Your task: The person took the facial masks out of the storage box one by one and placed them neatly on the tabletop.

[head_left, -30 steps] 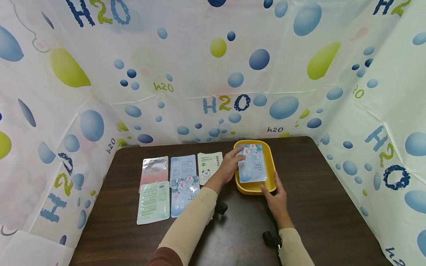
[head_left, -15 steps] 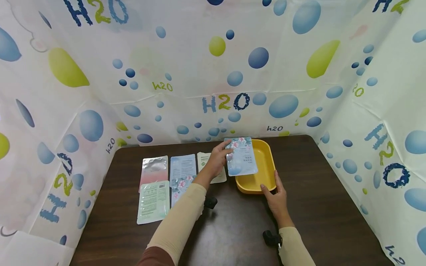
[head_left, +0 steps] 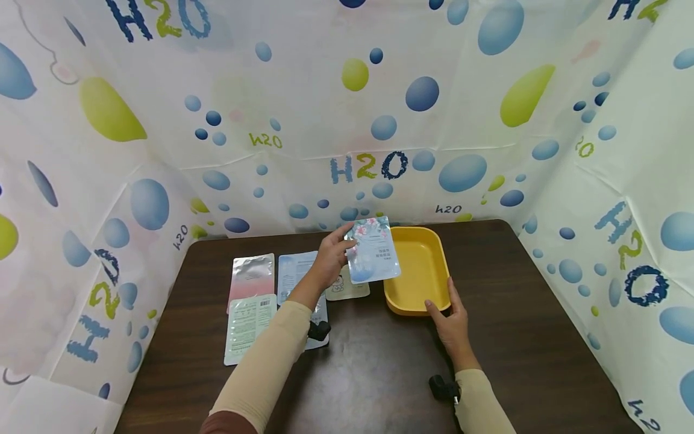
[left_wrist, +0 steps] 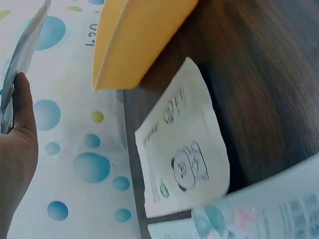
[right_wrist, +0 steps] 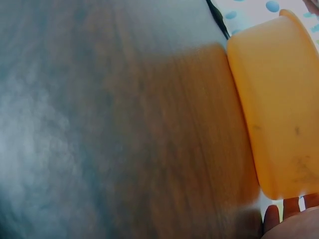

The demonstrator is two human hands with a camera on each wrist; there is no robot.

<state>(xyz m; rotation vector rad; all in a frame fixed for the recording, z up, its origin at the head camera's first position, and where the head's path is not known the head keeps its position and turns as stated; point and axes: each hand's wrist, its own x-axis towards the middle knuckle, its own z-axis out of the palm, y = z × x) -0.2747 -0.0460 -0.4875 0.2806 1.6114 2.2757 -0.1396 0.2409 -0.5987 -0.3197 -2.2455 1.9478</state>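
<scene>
My left hand (head_left: 329, 260) pinches a light-blue floral sheet mask packet (head_left: 374, 250) by its left edge, thumb and fingers on either side. It is raised just left of the yellow plastic tray (head_left: 420, 268) and overlaps the tray's left rim in the head view. In the left wrist view the packet (left_wrist: 22, 55) is seen nearly edge-on. My right hand (head_left: 451, 322) holds the tray's near right corner, thumb at the front rim and fingers along the right side. Nothing lies inside the tray. Below the raised packet lies a cream panda packet (left_wrist: 184, 144), partly hidden.
More packets lie on the dark wooden table (head_left: 379, 367) to the left: a silver-pink one (head_left: 253, 274), a pale green one (head_left: 246, 331) and two blue ones (head_left: 295, 268), partly covered by my left arm. A patterned curtain (head_left: 303, 108) borders the table's far side.
My left hand has lifted the floral packet out of the yellow tray and carried it left, uncovering the tray's bottom. My right hand has stayed at the tray's corner.
</scene>
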